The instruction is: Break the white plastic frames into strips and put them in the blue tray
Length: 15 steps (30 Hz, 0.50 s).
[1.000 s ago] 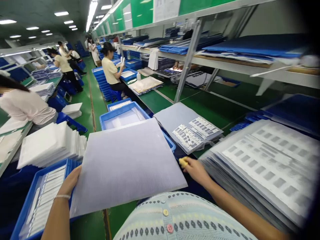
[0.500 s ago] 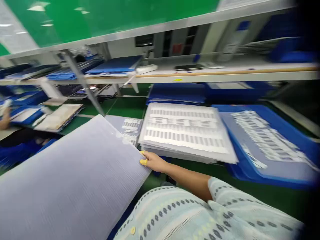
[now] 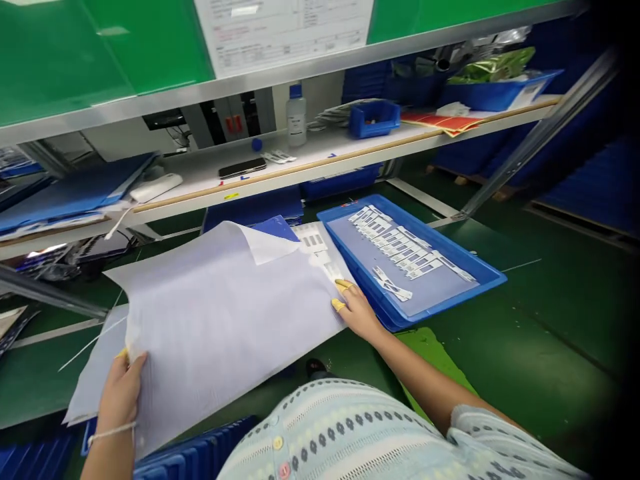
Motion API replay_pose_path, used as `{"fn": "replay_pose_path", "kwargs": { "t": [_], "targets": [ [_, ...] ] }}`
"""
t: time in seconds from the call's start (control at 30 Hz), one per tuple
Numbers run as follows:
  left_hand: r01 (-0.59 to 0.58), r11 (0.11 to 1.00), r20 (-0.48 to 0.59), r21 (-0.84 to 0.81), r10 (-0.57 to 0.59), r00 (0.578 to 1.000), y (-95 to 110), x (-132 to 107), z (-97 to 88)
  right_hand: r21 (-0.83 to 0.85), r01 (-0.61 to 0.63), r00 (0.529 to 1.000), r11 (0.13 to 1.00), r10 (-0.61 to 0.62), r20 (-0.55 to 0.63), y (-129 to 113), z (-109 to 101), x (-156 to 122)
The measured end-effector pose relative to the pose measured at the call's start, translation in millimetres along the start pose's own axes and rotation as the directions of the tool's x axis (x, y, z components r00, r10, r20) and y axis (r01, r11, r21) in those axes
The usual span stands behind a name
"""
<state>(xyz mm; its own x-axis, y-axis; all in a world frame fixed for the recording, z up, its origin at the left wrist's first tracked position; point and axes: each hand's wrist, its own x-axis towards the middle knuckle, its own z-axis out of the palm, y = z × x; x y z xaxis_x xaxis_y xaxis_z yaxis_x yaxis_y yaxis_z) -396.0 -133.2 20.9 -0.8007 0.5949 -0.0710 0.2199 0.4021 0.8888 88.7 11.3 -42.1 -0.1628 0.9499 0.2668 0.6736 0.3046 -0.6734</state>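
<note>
A large pale translucent sheet [image 3: 230, 320] stretches between my two hands, its far corner folded over. My left hand [image 3: 120, 390] grips its left edge, thumb on top. At the right edge, my right hand [image 3: 356, 308] pinches it, with yellow finger covers on thumb and finger. Beneath the sheet lies a stack topped by white printed pieces [image 3: 314, 241], mostly covered. Right of my right hand, a blue tray [image 3: 485, 280] holds a row of white cut-out strips [image 3: 395, 243] on a pale liner. Under my left hand, other pale sheets [image 3: 87, 390] stick out.
A shelf above the bench carries a phone [image 3: 243, 168], a bottle with a blue cap [image 3: 297, 117], a small blue bin [image 3: 374, 120] and red sheets [image 3: 440, 122]. Metal posts [image 3: 540, 137] stand at the sides. Blue crates [image 3: 200, 450] sit below at the front.
The sheet has swung from the left to the right and now covers most of the printed stack. My left hand has come into view on its left edge. The view has turned right.
</note>
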Motion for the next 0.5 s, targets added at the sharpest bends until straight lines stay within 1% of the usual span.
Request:
{"fn": "replay_pose_path", "kwargs": {
  "t": [0.03, 0.1, 0.13, 0.2, 0.27, 0.37, 0.43, 0.5],
  "targets": [
    [0.017, 1.0, 0.034, -0.01, -0.017, 0.999, 10, 5, 21.2, -0.019, -0.025, 1.0, 1.0, 0.025, -0.016, 12, -6, 1],
    [0.048, 0.999, 0.089, -0.019, -0.046, 0.995, 28, 10, 54.9, -0.037, -0.058, 0.998, 0.998, 0.056, -0.041, 33, -17, 2],
    [0.058, 0.998, 0.105, -0.019, -0.055, 0.993, 36, 10, 67.5, -0.041, -0.069, 0.997, 0.997, 0.067, -0.049, 41, -22, 4],
    [0.07, 0.997, 0.121, -0.017, -0.068, 0.99, 50, 8, 85.9, -0.043, -0.084, 0.995, 0.996, 0.081, -0.059, 54, -29, 6],
    [0.08, 0.997, 0.122, -0.01, -0.078, 0.989, 61, 6, 97.4, -0.044, -0.097, 0.994, 0.994, 0.094, -0.062, 63, -33, 9],
    [0.098, 0.995, 0.111, 0.012, -0.099, 0.989, 70, 5, 107.6, -0.051, -0.112, 0.993, 0.992, 0.11, -0.04, 71, -36, 13],
    [0.103, 0.994, 0.108, 0.025, -0.105, 0.989, 71, 7, 112.4, -0.061, -0.116, 0.993, 0.991, 0.116, -0.012, 73, -35, 14],
    [0.097, 0.995, 0.114, 0.029, -0.1, 0.989, 68, 11, 116.7, -0.071, -0.111, 0.994, 0.991, 0.112, 0.011, 74, -34, 14]
  ]
}}
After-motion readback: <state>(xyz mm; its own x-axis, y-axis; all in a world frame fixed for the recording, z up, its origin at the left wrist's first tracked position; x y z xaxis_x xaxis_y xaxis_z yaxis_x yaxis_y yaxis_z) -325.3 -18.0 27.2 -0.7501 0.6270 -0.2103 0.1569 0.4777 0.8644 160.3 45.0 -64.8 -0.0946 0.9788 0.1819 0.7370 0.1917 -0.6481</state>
